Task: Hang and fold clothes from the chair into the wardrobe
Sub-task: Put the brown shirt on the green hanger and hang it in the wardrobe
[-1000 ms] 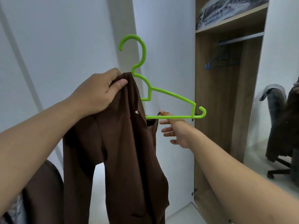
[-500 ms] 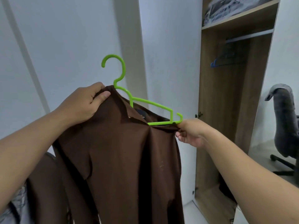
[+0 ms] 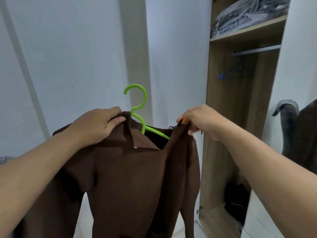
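Observation:
A brown collared garment point(image 3: 137, 177) hangs in front of me on a bright green plastic hanger point(image 3: 139, 107), whose hook sticks up above the collar. My left hand point(image 3: 96, 126) grips the garment's left shoulder beside the collar. My right hand point(image 3: 197, 119) pinches the right shoulder edge over the hanger's end. Most of the hanger's bar is hidden inside the fabric. The open wardrobe point(image 3: 221, 117) stands to the right with a hanging rail point(image 3: 257, 50) under its shelf.
A blue hanger point(image 3: 228, 74) hangs on the rail. Bagged dark clothes point(image 3: 247, 16) lie on the top shelf, and a dark heap point(image 3: 237, 203) sits on the wardrobe floor. A chair point(image 3: 291, 127) draped with clothes stands at far right. White wardrobe doors fill the left.
The right side of the garment has been pulled over the hanger's right arm. My right hand went from the bare bar to pinching the fabric at the shoulder. The hanger has dropped lower.

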